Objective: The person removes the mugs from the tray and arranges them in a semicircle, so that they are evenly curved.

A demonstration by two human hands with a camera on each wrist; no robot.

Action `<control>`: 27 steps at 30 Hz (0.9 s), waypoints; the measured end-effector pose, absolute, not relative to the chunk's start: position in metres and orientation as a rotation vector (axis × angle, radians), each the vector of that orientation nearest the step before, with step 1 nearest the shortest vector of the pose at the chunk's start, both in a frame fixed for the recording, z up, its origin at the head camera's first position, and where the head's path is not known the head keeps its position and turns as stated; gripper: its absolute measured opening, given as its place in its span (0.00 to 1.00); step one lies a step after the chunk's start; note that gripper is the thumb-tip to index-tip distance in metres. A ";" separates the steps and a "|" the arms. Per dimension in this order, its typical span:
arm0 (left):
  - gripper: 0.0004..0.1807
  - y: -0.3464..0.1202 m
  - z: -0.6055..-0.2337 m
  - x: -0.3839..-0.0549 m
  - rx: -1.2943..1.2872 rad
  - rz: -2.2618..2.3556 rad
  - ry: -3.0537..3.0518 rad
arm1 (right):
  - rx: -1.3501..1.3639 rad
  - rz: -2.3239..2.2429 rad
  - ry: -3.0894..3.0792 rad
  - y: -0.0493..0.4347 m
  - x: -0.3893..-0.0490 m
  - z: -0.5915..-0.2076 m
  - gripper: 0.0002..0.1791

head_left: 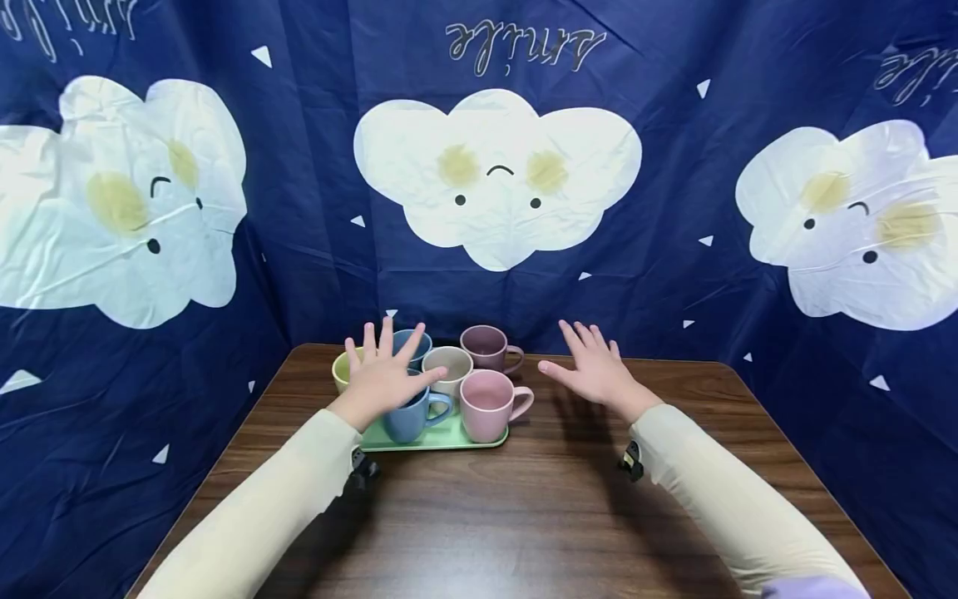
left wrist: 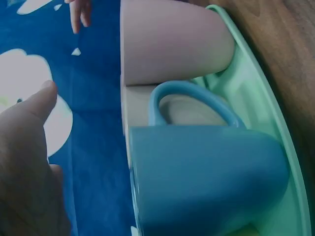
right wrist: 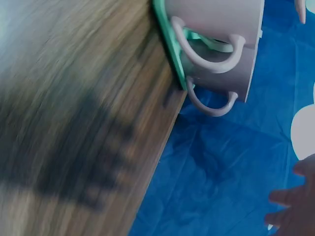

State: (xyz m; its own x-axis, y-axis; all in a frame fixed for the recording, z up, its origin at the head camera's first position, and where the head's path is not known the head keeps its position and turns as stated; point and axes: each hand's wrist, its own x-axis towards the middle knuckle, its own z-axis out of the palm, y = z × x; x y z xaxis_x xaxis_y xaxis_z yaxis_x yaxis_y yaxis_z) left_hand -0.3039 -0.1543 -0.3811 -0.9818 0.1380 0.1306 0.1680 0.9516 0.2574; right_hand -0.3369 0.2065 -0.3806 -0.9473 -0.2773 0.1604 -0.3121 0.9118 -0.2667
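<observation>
Several mugs stand upright on a light green tray (head_left: 467,443) toward the back of the table. In front are a blue mug (head_left: 405,421) and a pink mug (head_left: 485,420). Behind them sit a white mug (head_left: 447,364), a mauve mug (head_left: 483,346), another blue mug (head_left: 413,344) and a yellow-green mug (head_left: 341,372), partly hidden. My left hand (head_left: 383,378) hovers over the tray's left side with fingers spread, holding nothing. To the right of the tray, my right hand (head_left: 596,373) is raised above the table, its fingers extended and nothing in it.
The brown wood-grain table (head_left: 494,524) ends at a dark blue curtain (head_left: 314,249) printed with white clouds, which rises along the back and both sides. Handles of the pink and mauve mugs stick out to the right over the tray's edge.
</observation>
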 end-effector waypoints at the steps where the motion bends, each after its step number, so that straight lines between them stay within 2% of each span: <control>1: 0.57 -0.158 -0.382 -0.304 -0.233 -0.425 -2.963 | 0.476 0.482 -2.927 0.207 -0.338 -0.381 0.55; 6: 0.56 -0.179 -0.387 -0.303 -0.211 -0.564 -2.820 | 0.501 0.699 -2.837 0.209 -0.346 -0.390 0.52; 14: 0.58 -0.217 -0.402 -0.284 -0.177 -0.741 -2.712 | 0.391 1.060 -2.816 0.208 -0.352 -0.421 0.48; 21: 0.62 -0.240 -0.434 -0.275 -0.157 -0.815 -2.699 | 0.482 1.107 -2.832 0.199 -0.349 -0.452 0.47; 27: 0.66 -0.252 -0.466 -0.276 -0.045 -1.072 -2.759 | 0.514 1.211 -2.877 0.191 -0.348 -0.475 0.45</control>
State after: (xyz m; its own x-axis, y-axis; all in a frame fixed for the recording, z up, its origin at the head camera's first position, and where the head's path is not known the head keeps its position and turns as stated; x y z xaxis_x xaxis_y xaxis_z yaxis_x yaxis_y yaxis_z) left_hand -0.2764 -0.2523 -0.4655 -0.9832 -0.0369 0.1789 0.0936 0.7395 0.6666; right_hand -0.3479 0.1910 -0.4753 -0.9470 -0.3039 0.1045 -0.2871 0.6541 -0.6998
